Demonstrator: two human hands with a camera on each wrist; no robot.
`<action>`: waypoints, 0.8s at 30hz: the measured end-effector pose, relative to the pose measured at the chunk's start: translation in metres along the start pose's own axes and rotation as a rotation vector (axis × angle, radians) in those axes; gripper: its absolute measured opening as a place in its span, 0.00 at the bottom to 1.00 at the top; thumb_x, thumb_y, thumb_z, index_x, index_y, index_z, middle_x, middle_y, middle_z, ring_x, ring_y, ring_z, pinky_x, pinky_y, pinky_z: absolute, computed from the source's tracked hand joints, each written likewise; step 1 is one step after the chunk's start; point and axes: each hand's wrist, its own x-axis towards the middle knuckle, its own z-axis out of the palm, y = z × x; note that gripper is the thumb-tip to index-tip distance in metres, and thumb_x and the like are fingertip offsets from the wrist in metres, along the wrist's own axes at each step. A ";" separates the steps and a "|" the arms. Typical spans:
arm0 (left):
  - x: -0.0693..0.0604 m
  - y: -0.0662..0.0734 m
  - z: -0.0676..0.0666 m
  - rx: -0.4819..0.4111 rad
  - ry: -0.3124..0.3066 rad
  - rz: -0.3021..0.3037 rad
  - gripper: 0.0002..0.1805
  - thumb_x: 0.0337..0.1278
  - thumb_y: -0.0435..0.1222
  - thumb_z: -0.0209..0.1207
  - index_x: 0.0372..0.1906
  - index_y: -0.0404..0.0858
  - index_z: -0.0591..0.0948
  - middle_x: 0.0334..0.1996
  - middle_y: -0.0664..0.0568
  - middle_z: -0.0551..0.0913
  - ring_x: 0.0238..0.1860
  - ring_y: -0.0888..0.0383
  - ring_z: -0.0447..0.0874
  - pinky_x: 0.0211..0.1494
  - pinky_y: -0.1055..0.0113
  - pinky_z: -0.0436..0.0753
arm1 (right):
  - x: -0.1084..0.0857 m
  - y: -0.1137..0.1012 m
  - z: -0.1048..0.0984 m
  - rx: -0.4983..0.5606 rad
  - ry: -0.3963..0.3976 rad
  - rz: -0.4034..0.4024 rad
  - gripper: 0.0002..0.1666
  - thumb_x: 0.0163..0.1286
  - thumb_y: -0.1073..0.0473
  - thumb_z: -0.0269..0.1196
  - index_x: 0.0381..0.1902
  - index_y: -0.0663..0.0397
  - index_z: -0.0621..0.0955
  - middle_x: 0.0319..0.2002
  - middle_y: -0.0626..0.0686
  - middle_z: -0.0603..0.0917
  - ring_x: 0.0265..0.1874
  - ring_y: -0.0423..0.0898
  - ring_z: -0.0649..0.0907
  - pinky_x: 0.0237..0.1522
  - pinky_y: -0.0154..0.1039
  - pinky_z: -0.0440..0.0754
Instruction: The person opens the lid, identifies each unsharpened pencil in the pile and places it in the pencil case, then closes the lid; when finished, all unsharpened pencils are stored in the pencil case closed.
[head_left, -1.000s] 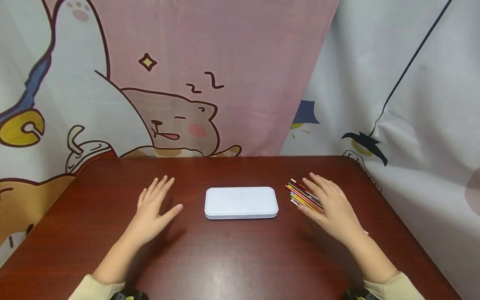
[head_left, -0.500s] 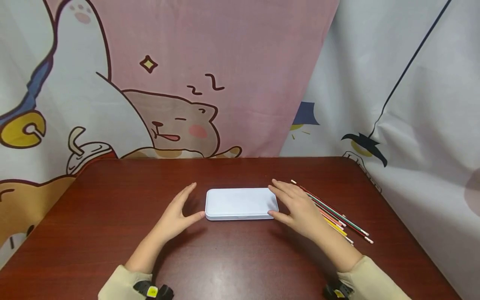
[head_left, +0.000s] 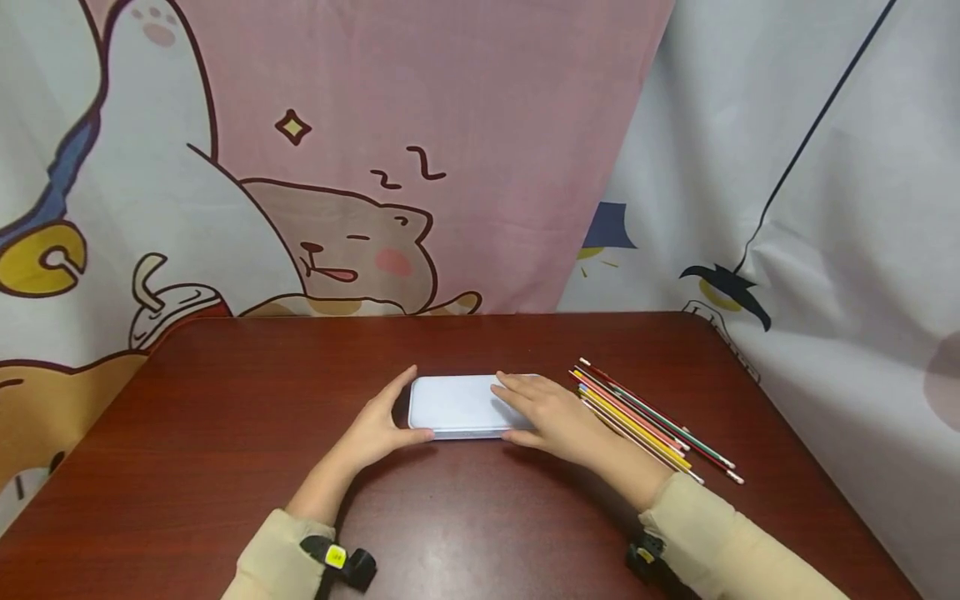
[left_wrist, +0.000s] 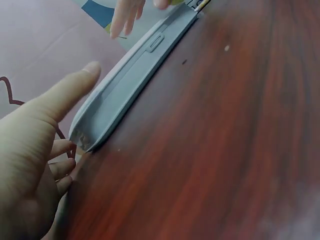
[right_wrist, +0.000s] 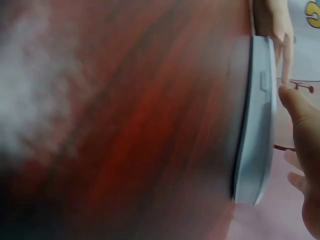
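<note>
Indoors, a flat white rectangular case lies on a glossy reddish-brown wooden desk, my left hand at one end, my right hand over the other, fingers spread and gripping nothing; slim multicoloured pencils lie at right before a pink-and-white cartoon-printed fabric backdrop.

One left hand and one right hand are shown, two in all, with two sleeves and two wrist devices. One white case and one table are counted. At least six pencils are seen, the exact total being obscured by overlap. On the backdrop, one sleeping animal, one star, one bell and two Z-shaped marks are printed.
</note>
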 end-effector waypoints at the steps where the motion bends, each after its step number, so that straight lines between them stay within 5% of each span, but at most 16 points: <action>1: 0.001 -0.001 0.001 0.003 -0.005 0.000 0.58 0.34 0.48 0.77 0.73 0.36 0.59 0.69 0.42 0.62 0.69 0.45 0.58 0.67 0.47 0.58 | 0.001 0.000 0.002 -0.002 -0.007 -0.008 0.38 0.60 0.45 0.68 0.63 0.58 0.74 0.63 0.58 0.73 0.61 0.53 0.73 0.60 0.51 0.68; 13: 0.006 0.000 0.008 0.081 -0.033 -0.003 0.59 0.33 0.48 0.78 0.72 0.32 0.59 0.68 0.38 0.62 0.68 0.43 0.60 0.66 0.48 0.61 | 0.018 -0.001 0.016 -0.048 -0.104 -0.098 0.35 0.62 0.46 0.67 0.63 0.58 0.75 0.62 0.58 0.75 0.61 0.53 0.73 0.61 0.47 0.68; 24: 0.006 0.000 0.008 0.094 -0.025 -0.002 0.58 0.32 0.46 0.78 0.71 0.32 0.60 0.67 0.37 0.64 0.66 0.42 0.62 0.65 0.48 0.62 | 0.023 -0.007 0.024 -0.331 -0.046 -0.268 0.34 0.61 0.48 0.68 0.58 0.66 0.76 0.56 0.62 0.79 0.56 0.54 0.78 0.55 0.43 0.74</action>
